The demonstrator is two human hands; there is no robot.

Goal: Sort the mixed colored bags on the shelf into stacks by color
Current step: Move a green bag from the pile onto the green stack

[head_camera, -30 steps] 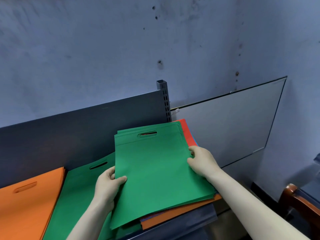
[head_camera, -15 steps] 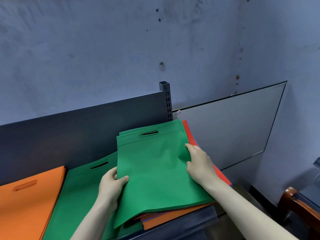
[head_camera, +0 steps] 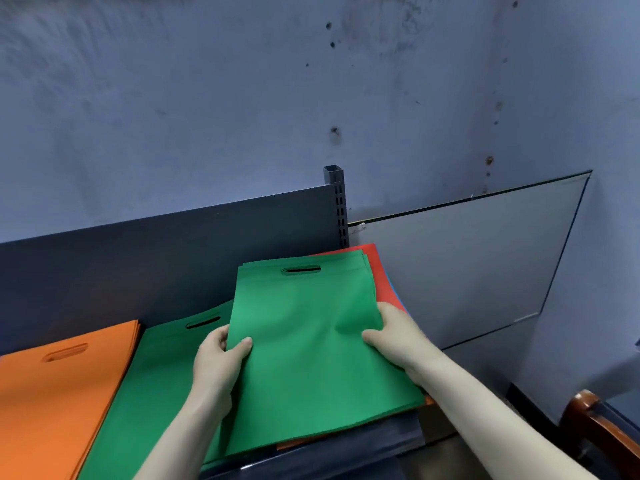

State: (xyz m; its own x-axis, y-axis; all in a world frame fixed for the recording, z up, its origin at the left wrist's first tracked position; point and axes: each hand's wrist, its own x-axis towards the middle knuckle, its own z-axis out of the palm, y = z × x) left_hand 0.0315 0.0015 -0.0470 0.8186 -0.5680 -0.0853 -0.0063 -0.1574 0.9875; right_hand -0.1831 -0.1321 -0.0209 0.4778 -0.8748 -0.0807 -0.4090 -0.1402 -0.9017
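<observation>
Green, flat and with a cut-out handle at its far end, the top bag (head_camera: 311, 348) is gripped from both sides. Its left edge is pinched by the left hand (head_camera: 216, 362), with the thumb laid on top and the fingers tucked underneath. Its right edge is clasped by the right hand (head_camera: 398, 341), with the thumb pressed onto the fabric and the fingers curled round the edge. Further green layers can be seen at the far edge of this bag.

Under both hands the bag is carried by a mixed pile, of which a red bag (head_camera: 384, 282) is seen just beyond the right hand and an orange edge (head_camera: 298, 443) is seen nearer than the wrists. Just left of the left hand a green stack (head_camera: 149, 393) is laid flat, and further left an orange stack (head_camera: 52, 393) is set beside it, the two touching along their sides. All of these are borne by a dark shelf (head_camera: 363, 448), whose back panel (head_camera: 138, 268) is raised beyond the hands and ended by a slotted post (head_camera: 337, 202). Well to the right of the right hand a pale board (head_camera: 467, 271) is leaned against the blue wall (head_camera: 242, 98), and part of a wooden chair (head_camera: 595, 431) is seen at the lower right.
</observation>
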